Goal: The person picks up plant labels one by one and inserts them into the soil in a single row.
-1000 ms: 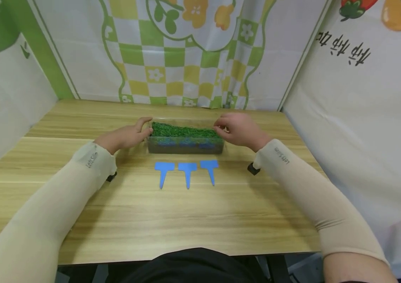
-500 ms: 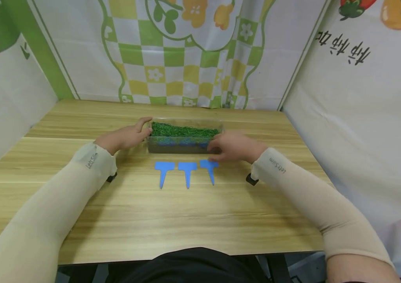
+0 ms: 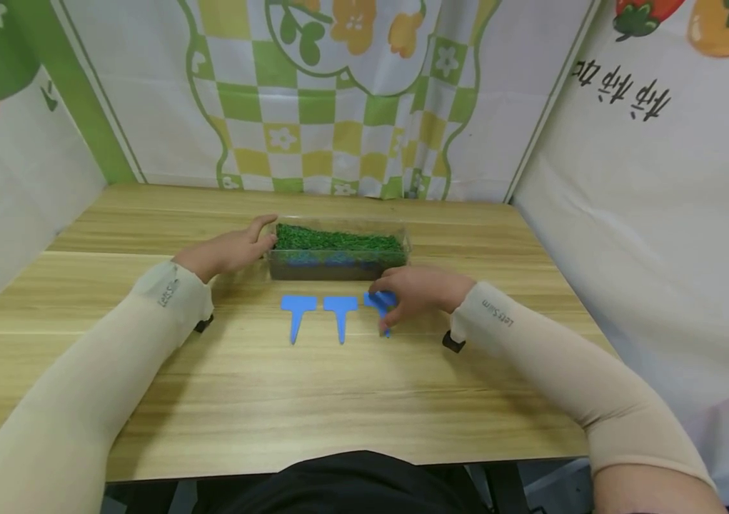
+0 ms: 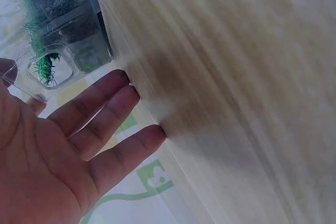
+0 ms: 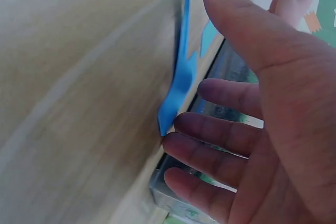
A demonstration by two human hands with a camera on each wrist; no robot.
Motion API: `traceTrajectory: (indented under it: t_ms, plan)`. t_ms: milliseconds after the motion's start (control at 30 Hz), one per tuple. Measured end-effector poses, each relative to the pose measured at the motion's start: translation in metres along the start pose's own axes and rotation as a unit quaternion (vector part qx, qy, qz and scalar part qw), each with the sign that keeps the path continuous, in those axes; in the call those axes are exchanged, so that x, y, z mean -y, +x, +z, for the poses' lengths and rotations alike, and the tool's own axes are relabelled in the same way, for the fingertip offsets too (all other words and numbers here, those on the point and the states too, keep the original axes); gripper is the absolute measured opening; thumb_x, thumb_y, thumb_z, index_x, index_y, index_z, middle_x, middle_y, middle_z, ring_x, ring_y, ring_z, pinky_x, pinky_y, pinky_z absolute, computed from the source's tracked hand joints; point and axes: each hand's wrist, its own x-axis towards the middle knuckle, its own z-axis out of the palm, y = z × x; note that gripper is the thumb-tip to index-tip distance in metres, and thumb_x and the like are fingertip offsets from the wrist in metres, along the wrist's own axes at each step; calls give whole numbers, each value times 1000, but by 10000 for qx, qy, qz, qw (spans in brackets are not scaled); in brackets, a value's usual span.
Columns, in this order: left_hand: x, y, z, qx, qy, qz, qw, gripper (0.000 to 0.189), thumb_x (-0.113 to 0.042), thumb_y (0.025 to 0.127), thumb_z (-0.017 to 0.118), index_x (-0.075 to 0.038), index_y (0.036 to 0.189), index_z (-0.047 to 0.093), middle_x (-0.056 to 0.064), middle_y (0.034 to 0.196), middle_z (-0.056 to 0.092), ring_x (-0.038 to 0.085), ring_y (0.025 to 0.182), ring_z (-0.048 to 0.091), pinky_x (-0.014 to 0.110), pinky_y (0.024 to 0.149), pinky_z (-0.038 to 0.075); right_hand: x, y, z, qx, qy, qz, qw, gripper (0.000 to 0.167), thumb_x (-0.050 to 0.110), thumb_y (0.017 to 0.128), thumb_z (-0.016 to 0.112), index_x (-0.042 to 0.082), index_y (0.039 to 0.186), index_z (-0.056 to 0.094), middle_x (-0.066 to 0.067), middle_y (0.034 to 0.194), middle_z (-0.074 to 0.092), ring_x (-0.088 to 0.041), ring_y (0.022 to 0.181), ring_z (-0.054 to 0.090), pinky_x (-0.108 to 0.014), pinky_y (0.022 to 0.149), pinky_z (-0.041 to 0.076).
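My left hand (image 3: 229, 253) is at the left end of a clear plastic box (image 3: 338, 271) that holds green artificial grass (image 3: 338, 241) over dark filling. In the left wrist view its thumb and a finger are at the end wall, by a rounded hole, with three straight fingers reaching down to the table. My right hand (image 3: 425, 291) hovers over the rightmost blue T-shaped plant label (image 5: 178, 90), thumb and fingers spread around it. Two more labels lie to its left, a middle label (image 3: 341, 314) and a left label (image 3: 299, 314), stems toward the person.
The wooden table (image 3: 338, 400) carries the box and the labels. A checked green and yellow curtain (image 3: 338, 114) hangs behind its far edge. White printed sheets hang on both sides. Bluish patches show through the box's front wall.
My right hand has come from the box's right end, down past its front, to the rightmost plant label. The left hand has stayed at the box's left end. Box and labels have not moved.
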Motion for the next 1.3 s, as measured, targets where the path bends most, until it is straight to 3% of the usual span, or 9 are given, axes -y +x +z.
traceTrajectory:
  t_ms: [600, 833, 1033, 1300]
  plan:
    - [-1, 0, 0, -102, 106, -3, 9999, 68, -63, 97, 16, -36, 150, -15, 21, 137, 51, 48, 122, 47, 67, 101, 29, -3, 1, 11, -333, -178, -138, 9992, 84, 69, 71, 66, 21, 138, 50, 2, 117, 56, -7, 91, 54, -27, 80, 49]
    - [2, 2, 0, -128, 86, -15, 9999, 67, -64, 96, 15, -38, 150, -15, 21, 138, 50, 49, 121, 48, 67, 101, 29, -3, 2, 9, -476, -131, 108, 9987, 91, 69, 68, 69, 18, 140, 48, 1, 117, 53, -10, 95, 51, -30, 82, 47]
    - [1, 2, 0, -144, 113, 23, 9998, 68, -64, 96, 15, -37, 150, -15, 21, 138, 50, 48, 120, 49, 67, 101, 30, -5, 1, 6, -949, -192, -67, 9953, 74, 60, 72, 73, 17, 131, 58, 3, 109, 54, -9, 89, 51, -27, 75, 47]
    - [0, 1, 1, -116, 41, 11, 9999, 67, -63, 96, 15, -37, 150, -15, 20, 140, 48, 48, 124, 46, 67, 103, 28, -8, 0, -5, -1473, 223, -701, 9863, 34, 31, 85, 72, 15, 115, 68, 2, 107, 64, -12, 96, 59, -30, 84, 50]
